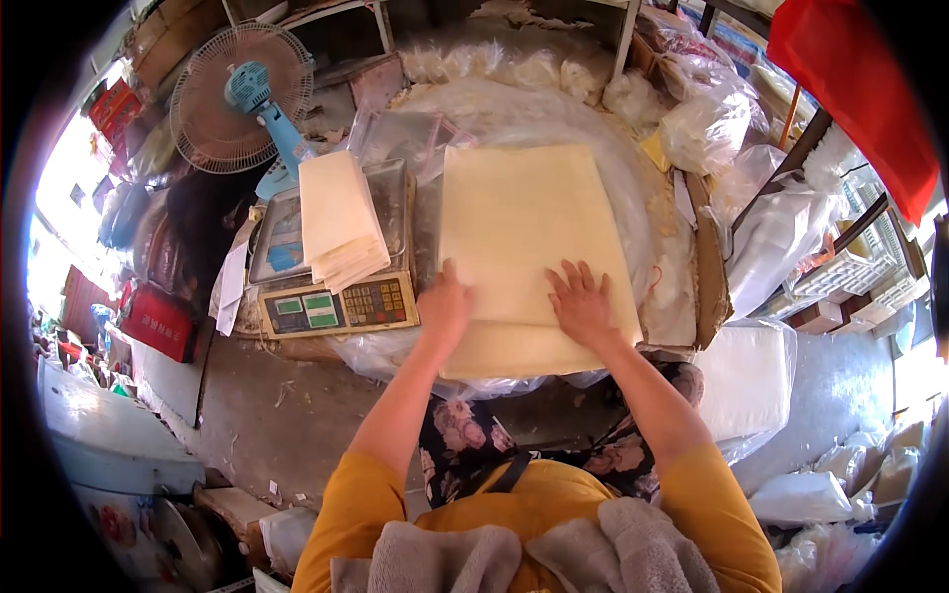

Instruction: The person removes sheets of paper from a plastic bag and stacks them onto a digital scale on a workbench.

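A large stack of thin cream-coloured sheets [529, 227] lies in front of me on plastic film, with a crease or layered edge across its near part. My right hand [583, 304] lies on the near right part of the sheets, palm down and fingers spread. At the left edge of the same sheets, my left hand [447, 301] rests with its fingers slightly blurred; they look laid on the surface rather than closed. Left of that hand is a digital scale [341, 306] with a keypad. On its metal pan sits a folded bundle of cream sheets [338, 212].
A blue table fan [247, 89] stands behind the scale. Clear plastic bags [707, 124] crowd the back right, near a red hanging cloth [860, 89]. A plastic-wrapped pale block [746, 381] is at right, beside my leg. A red box [158, 321] lies at left.
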Motion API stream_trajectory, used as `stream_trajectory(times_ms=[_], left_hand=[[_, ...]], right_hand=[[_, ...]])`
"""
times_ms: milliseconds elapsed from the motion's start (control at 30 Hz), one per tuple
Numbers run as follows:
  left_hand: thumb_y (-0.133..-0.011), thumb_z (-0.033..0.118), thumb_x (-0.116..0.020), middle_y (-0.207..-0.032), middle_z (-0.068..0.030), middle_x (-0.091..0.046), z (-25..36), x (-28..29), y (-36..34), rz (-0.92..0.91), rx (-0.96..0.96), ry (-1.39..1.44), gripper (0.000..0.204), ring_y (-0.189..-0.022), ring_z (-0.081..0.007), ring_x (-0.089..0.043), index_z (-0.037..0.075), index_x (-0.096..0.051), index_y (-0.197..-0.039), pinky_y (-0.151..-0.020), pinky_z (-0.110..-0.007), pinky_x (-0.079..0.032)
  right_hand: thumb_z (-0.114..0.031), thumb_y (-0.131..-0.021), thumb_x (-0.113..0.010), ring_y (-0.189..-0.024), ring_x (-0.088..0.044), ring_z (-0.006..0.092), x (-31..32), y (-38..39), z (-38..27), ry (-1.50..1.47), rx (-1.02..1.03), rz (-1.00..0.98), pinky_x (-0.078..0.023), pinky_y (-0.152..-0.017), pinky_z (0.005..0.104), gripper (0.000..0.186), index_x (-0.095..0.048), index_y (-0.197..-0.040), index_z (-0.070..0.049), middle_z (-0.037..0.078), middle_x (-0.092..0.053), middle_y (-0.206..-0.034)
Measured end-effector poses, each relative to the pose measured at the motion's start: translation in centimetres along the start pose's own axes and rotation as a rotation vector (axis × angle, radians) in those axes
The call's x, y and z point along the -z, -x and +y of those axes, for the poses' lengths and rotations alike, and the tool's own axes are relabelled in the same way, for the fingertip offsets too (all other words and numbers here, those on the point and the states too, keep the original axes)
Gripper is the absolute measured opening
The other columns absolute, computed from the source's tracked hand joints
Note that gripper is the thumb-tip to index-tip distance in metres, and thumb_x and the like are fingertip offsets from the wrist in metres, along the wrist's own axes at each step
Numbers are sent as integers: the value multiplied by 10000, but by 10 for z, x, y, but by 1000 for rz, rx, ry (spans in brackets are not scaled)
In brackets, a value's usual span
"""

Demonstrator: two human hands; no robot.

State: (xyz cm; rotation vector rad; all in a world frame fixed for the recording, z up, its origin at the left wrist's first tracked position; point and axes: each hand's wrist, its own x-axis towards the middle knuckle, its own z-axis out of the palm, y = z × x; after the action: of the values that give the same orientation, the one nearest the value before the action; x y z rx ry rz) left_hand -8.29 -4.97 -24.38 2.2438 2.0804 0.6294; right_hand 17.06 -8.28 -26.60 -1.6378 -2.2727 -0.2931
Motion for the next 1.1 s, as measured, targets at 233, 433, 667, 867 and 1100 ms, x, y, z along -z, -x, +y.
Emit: stream_trajectory(times_ms=[233, 433, 667, 867, 1100], left_hand=[[-758, 104, -647, -1139, -205, -604, 10, 15, 65, -345, 483, 1064, 499, -1028, -257, -620, -23, -472, -1207, -797, -359, -519], [-729, 29, -626, -1297, -186, -505, -30, 92, -10, 309, 75, 1119, 800, -1116, -215, -558, 26, -302, -1460, -901, -317, -491], [-701, -25, -659, -1137, -101, -622, -178, 164, -105, 228, 321, 1164, 729, -965, -155, -615, 23, -429, -1392, -809, -269, -508], [-718, -15, -659, -1053, -91, -645, -195, 124, -92, 267, 475, 1264, 553, -895, -169, -609, 6, -547, -1260, -769, -292, -506], [-887, 192, -623, -1364, -194, -423, -98, 118, -4, 707, -39, 474, 545, -1291, -309, -377, -17, -407, -1341, -1086, -416, -281]], right_hand=[[-295, -922, -522, -1145, -498, 341, 48, 23, -79, -301, -144, -275, -350, -969, 499, 365, -584, -1177, -41, 141, -577, -1193], [-136, -849, -598, -1136, -506, 325, 22, 46, -56, -539, 65, -47, -363, -967, 462, 304, -591, -1129, -18, 139, -581, -1205], [-37, -811, -569, -1158, -483, 335, 25, 48, -66, -447, 172, -4, -338, -1000, 495, 355, -566, -1166, -27, 138, -543, -1250], [-30, -809, -568, -1163, -482, 335, 9, 52, -63, -401, 137, -5, -354, -990, 482, 351, -576, -1160, -33, 138, -544, -1243], [-113, -835, -621, -1071, -552, 253, 12, 39, -81, -380, 110, -233, -377, -970, 490, 191, -624, -1023, -84, 69, -616, -1085]])
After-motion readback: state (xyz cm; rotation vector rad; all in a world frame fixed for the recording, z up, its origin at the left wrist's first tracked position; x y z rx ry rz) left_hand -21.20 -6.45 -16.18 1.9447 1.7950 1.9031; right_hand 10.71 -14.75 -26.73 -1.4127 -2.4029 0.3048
